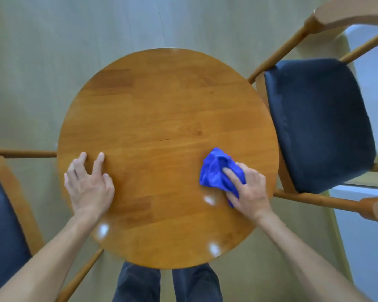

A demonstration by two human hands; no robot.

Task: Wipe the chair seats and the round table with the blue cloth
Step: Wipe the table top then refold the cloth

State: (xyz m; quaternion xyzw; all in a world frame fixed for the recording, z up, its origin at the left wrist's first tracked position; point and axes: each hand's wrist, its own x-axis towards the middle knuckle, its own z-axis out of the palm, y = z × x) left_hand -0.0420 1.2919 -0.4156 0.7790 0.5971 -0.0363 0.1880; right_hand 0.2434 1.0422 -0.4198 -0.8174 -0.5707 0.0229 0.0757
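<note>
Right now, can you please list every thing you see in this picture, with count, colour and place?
table: one, round, brown wood, centre.
cloth: one, blue, crumpled, on the table's near right part.
right chair: one, dark seat, wooden frame, right of the table.
left chair: one, dark seat, wooden frame, lower left, partly out of view.
floor: pale, under everything.
legs: two, dark trousers, bottom edge.
left hand: fingers spread, resting on the table.
right hand: presses the cloth, its grip around it.

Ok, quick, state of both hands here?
Left hand: open, fingers spread on the round table.
Right hand: gripping the bunched blue cloth against the table.
</note>
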